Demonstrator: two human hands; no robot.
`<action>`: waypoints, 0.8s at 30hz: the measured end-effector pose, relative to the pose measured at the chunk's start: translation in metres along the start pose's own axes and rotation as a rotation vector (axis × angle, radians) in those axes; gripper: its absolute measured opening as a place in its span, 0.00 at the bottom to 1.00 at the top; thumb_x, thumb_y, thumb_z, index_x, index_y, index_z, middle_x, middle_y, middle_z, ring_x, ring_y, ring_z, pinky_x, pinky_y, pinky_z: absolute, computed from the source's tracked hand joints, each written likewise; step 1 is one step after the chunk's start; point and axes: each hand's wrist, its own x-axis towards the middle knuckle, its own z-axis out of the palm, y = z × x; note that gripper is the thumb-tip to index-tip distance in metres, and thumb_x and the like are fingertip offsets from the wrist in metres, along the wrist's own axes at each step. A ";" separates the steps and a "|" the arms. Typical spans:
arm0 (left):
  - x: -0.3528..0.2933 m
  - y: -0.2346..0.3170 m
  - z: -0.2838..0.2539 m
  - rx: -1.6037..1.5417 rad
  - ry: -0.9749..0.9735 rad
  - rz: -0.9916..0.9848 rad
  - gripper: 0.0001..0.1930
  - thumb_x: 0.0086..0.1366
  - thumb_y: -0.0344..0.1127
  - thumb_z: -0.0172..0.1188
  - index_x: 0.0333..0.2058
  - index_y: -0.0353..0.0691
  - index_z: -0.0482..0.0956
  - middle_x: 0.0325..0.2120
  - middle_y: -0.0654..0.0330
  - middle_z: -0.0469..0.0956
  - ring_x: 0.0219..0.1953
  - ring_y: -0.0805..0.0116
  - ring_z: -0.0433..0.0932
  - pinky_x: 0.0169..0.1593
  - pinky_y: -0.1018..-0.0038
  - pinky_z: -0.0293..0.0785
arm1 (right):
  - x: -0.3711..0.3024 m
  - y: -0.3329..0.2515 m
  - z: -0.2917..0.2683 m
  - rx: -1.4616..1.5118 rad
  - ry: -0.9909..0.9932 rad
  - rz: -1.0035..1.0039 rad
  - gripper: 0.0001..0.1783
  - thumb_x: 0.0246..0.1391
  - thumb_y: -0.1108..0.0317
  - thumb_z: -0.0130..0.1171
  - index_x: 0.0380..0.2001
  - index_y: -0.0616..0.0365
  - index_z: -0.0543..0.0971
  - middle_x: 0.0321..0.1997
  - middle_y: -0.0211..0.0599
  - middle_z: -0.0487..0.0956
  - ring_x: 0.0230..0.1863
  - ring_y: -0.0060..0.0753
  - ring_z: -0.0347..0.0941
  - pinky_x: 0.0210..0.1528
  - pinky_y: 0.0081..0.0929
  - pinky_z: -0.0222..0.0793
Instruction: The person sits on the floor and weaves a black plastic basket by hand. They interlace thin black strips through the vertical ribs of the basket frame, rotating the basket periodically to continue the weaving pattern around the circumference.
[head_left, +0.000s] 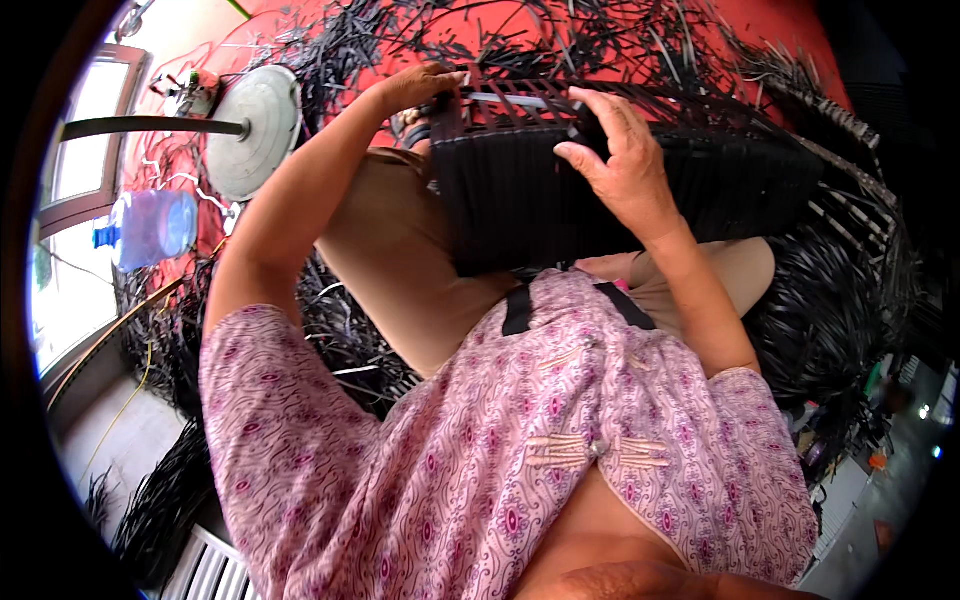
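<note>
A long black basket (570,205) woven from flat strips lies across my lap, its side wall facing me. Along its far upper edge the dark strips cross in an open lattice. My left hand (425,90) is closed over the basket's left end, its fingertips by the lattice. Farther right, my right hand (628,165) is curled round the upper edge, thumb on the near side and index finger beyond. A pale strip (510,101) runs through the lattice between both hands. What lies under my right palm is hidden.
Loose black strips (350,50) litter the red floor (700,30). At the left stand a round grey fan base (253,133) and a clear blue water jug (158,228) on its side. A thick heap of black strips (815,300) lies to the right. Bundled strips (165,500) hang at lower left.
</note>
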 end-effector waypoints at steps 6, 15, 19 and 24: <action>0.006 -0.002 -0.002 0.089 -0.110 -0.112 0.35 0.69 0.66 0.48 0.41 0.32 0.80 0.28 0.56 0.77 0.33 0.67 0.79 0.32 0.72 0.75 | 0.000 -0.001 -0.001 0.132 0.022 0.059 0.31 0.49 0.66 0.71 0.57 0.57 0.74 0.51 0.41 0.79 0.52 0.42 0.77 0.56 0.33 0.72; -0.070 0.047 -0.048 -0.110 0.281 -0.079 0.23 0.62 0.51 0.65 0.52 0.45 0.82 0.29 0.70 0.78 0.23 0.81 0.63 0.26 0.78 0.60 | -0.001 0.001 0.005 0.149 0.064 0.010 0.28 0.50 0.74 0.67 0.56 0.57 0.73 0.48 0.40 0.79 0.49 0.43 0.77 0.54 0.36 0.72; -0.145 0.061 -0.060 -0.462 0.590 -0.053 0.19 0.59 0.37 0.66 0.50 0.46 0.83 0.28 0.75 0.73 0.24 0.84 0.60 0.27 0.82 0.54 | -0.003 0.002 0.007 0.100 0.074 -0.022 0.25 0.52 0.73 0.66 0.54 0.56 0.74 0.46 0.38 0.79 0.47 0.43 0.77 0.53 0.37 0.71; -0.207 0.121 -0.013 -0.473 1.056 -0.030 0.14 0.59 0.34 0.69 0.44 0.40 0.84 0.32 0.71 0.78 0.32 0.84 0.70 0.34 0.85 0.59 | -0.014 0.013 0.011 0.021 0.093 -0.014 0.23 0.53 0.70 0.65 0.53 0.54 0.75 0.45 0.37 0.79 0.47 0.42 0.77 0.52 0.37 0.70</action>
